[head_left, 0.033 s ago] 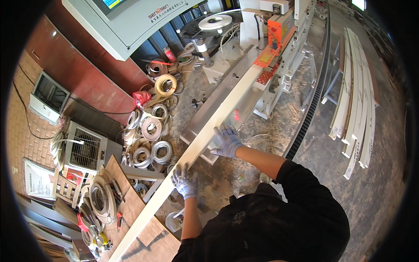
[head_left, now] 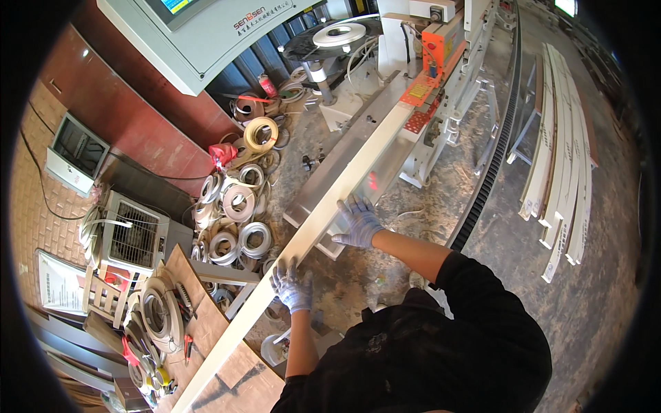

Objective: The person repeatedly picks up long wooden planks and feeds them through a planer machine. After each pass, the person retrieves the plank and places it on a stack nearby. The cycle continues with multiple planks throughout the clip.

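A long, narrow pale board (head_left: 318,219) runs diagonally from the lower left up to the orange guard (head_left: 421,89) of a machine at the upper right. Its near part passes over a brown wooden tabletop (head_left: 241,378), its far part along the machine's grey metal bed (head_left: 337,168). My left hand (head_left: 294,289), in a pale knit glove, touches the board's near edge with fingers apart. Farther along, my right hand (head_left: 360,224), gloved alike, lies spread against the same edge. Neither hand wraps round the board.
Rolls of edge-banding strip (head_left: 239,201) lie heaped on the floor at left. A coil (head_left: 339,34) sits on a round black stand behind the bed. Long white strips (head_left: 564,151) rest on a support at right, beyond a dark ribbed track (head_left: 506,131). A control cabinet (head_left: 206,48) overhangs the upper left.
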Tool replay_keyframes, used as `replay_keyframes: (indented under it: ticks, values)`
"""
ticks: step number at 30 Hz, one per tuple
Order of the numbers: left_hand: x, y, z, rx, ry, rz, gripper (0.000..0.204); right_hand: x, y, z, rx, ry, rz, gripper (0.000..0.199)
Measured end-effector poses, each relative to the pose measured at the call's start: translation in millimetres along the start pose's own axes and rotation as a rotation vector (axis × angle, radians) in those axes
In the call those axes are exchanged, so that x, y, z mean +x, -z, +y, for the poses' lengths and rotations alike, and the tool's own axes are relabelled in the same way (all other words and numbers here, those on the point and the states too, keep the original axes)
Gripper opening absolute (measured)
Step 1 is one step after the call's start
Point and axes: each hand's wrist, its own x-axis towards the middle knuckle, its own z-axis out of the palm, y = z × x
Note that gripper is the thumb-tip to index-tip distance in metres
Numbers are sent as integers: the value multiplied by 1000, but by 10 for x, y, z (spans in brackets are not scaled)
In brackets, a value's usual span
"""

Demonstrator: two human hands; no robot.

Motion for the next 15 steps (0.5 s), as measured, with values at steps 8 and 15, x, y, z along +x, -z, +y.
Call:
replay_keyframes:
  ticks: [8, 15]
  values:
    - [90, 1, 177, -13, -70, 1, 63, 81, 145, 139, 34, -54, 22, 105]
    - [398, -183, 445, 2, -190, 86, 48, 334, 279, 602, -59, -128, 67, 104]
